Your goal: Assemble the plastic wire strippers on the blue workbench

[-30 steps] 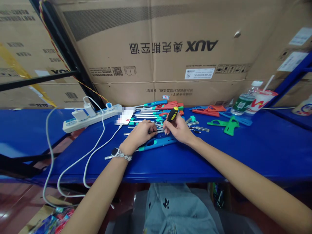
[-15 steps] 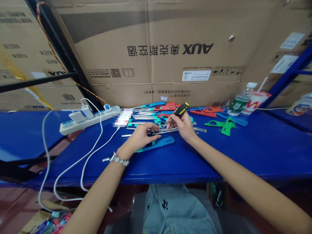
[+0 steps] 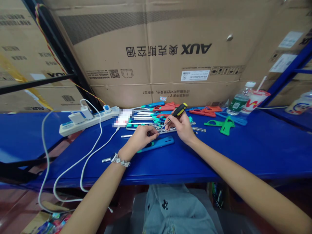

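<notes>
A yellow-and-black screwdriver (image 3: 179, 110) is held in my right hand (image 3: 180, 125), its handle tilted up and its shaft pointing down toward my left hand. My left hand (image 3: 145, 136) has thumb and fingertips pressed together near the shaft's end; what they pinch is too small to make out. Just below my left fingers lies a blue lighter-like tool (image 3: 162, 142) with a metal tube, partly hidden by the hand. Behind both hands, several similar tools with metal tubes (image 3: 142, 118) lie side by side. Red handle pieces (image 3: 168, 106) rest at the back.
On the left are a white power strip (image 3: 90, 121), white cables (image 3: 97, 138) and a blurred white phone-like object (image 3: 123, 118). Green pieces (image 3: 227, 126), a bottle (image 3: 237, 100) and a cup (image 3: 254, 100) stand or lie at the right. A cardboard box (image 3: 156, 71) backs the blue table (image 3: 195, 162).
My left thumb and fingers have closed together. The screwdriver and my right hand have shifted slightly left and down, and the whole view has moved a little.
</notes>
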### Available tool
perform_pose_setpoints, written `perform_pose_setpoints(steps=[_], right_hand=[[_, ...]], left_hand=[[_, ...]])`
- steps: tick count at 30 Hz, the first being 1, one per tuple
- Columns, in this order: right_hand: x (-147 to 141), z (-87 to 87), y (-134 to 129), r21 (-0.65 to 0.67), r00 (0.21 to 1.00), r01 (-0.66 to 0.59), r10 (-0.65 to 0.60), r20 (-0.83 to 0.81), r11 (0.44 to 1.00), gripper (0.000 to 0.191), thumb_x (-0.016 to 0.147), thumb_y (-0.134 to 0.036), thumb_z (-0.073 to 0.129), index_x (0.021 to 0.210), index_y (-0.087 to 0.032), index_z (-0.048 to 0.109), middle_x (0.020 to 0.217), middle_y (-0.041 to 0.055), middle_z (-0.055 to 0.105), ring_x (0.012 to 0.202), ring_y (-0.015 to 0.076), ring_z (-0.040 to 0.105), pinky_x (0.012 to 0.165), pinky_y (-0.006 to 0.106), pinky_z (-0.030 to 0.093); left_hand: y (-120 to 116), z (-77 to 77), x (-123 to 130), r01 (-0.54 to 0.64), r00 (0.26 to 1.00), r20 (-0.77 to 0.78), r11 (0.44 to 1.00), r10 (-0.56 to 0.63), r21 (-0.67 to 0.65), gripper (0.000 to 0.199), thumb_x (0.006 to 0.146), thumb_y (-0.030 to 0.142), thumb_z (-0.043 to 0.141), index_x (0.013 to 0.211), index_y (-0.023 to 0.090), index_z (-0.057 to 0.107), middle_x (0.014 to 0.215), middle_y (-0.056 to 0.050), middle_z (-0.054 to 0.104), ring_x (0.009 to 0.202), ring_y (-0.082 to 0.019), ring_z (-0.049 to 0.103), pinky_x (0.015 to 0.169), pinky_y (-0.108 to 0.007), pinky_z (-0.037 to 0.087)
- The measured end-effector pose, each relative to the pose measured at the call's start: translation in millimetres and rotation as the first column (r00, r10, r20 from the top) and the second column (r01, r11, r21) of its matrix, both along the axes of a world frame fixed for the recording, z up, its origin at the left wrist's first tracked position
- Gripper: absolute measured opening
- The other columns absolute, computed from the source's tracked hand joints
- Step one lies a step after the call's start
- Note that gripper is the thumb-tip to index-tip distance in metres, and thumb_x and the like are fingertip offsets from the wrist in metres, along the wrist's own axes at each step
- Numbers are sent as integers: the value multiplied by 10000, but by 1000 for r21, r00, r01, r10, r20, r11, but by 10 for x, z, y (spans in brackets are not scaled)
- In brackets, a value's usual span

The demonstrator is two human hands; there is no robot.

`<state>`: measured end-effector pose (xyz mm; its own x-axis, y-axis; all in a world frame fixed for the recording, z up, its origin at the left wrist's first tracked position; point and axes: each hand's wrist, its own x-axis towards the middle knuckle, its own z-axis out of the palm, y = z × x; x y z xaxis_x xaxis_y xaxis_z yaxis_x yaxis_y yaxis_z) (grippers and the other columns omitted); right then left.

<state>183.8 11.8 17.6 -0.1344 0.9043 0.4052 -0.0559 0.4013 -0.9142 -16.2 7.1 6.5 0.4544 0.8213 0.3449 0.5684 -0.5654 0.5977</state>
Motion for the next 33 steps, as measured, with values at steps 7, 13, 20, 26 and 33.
perform_pose_setpoints(steps=[7,13,20,26,33], right_hand=[[0,-35,-13,84,1000,-10,8,26,996,424,894,-609,622,1090,-290,420,853,13,672,599,180,643,616,399,581],[17,-22,-30,95,996,16,-24,82,995,466,906,-613,617,1179,-303,401,885,22,678,599,183,643,618,404,594],[150,70,0,118,986,108,-121,111,987,465,888,-615,647,1161,-304,435,777,10,628,577,195,608,533,378,518],[186,11,12,138,980,97,-119,161,986,391,899,-598,643,1084,-300,470,821,39,662,728,254,674,569,406,539],[132,-15,9,145,986,64,-85,145,987,366,922,-545,639,1119,-295,459,871,52,688,769,263,691,590,417,557]], left_hand=[[-28,2,19,-2,1000,-16,998,3,61,140,880,271,634,805,187,717,769,-38,741,686,-173,652,670,-301,514],[-45,-21,87,17,1000,18,996,-18,84,111,892,235,638,838,186,721,819,-46,740,754,-193,670,718,-320,533],[-107,-75,192,28,998,-67,982,-16,186,290,872,433,755,1003,178,710,1004,-83,705,976,-263,649,891,-427,533],[-108,-67,156,93,963,-266,975,-37,201,315,884,499,737,976,198,749,996,-85,670,973,-277,630,886,-452,511],[-64,-72,68,70,965,-262,977,-16,200,314,879,500,741,951,195,752,1008,-80,675,963,-262,630,887,-432,498]])
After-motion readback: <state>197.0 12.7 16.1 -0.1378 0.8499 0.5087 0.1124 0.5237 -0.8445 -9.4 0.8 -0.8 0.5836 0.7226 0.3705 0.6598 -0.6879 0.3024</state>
